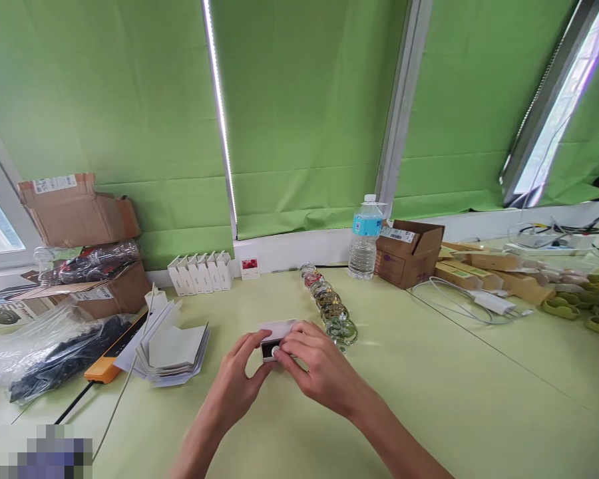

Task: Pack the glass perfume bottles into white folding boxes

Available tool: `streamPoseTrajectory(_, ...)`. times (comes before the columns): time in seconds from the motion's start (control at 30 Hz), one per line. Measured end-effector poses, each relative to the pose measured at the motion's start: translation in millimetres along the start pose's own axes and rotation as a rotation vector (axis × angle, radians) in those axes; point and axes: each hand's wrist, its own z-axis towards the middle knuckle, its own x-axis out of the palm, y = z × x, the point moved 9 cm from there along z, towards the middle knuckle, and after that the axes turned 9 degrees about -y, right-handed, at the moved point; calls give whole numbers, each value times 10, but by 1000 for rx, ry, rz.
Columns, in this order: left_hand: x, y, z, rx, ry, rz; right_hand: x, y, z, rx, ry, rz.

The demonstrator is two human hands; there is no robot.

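Straight in front of me, a small white box with a dark inside stands upright, its top flap raised. My left hand grips the box from the left, fingers at the back and thumb low at the front edge. My right hand is closed at the box's opening, its thumb and fingertips pinched at a small round white piece. What the piece is cannot be made out. Just behind lies a row of clear, round, ornament-like coils, green nearest me and red farther back.
Several white boxes stand beside a red-pictured card. Folded white cardboard and an orange-ended power strip lie left. A water bottle, brown carton and white charger sit right. Cartons are stacked far left.
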Motion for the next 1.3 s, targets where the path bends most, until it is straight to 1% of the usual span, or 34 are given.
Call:
streamPoseTrajectory(0.13,-29,60,0,-28,-47,-17,-73,-22,-6,24,-25,34)
streamPoseTrajectory(0.23,-47,119,-5,-49,-95,-34,-85,-59,-19,49,-19,16)
streamPoseTrajectory(0.33,-39,115,-7,-31,-109,-27,-98,-90,-23,84,-20,14)
streamPoseTrajectory(0.47,-36,34,0,24,-99,-10,-144,-116,-14,139,-25,72)
streamPoseTrajectory(0.57,-35,-2,4,45,-88,0,-160,-106,-12,138,-8,108)
streamPoseTrajectory(0.67,15,-9,5,35,-40,-27,-170,-103,-14,123,-7,109)
streamPoseTrajectory(0.77,62,-5,16,-21,2,-100,-193,-116,-4,108,-44,92)
streamPoseTrajectory(0.93,32,8,53,-141,-44,-243,-195,-195,4,134,-118,23)
streamPoseTrajectory(1.03,-2,92,42,-244,-131,-296,-180,-279,-24,187,-181,-43)
streamPoseTrajectory(1.13,0,207,10,-338,-223,-376,-201,-418,-79,310,-261,-103)
streamPoseTrajectory(1.2,53,266,0,-380,-222,-427,-190,-478,-98,361,-249,-106)
streamPoseTrajectory(1.3,106,300,15,-388,-204,-447,-125,-465,-76,332,-131,-58)
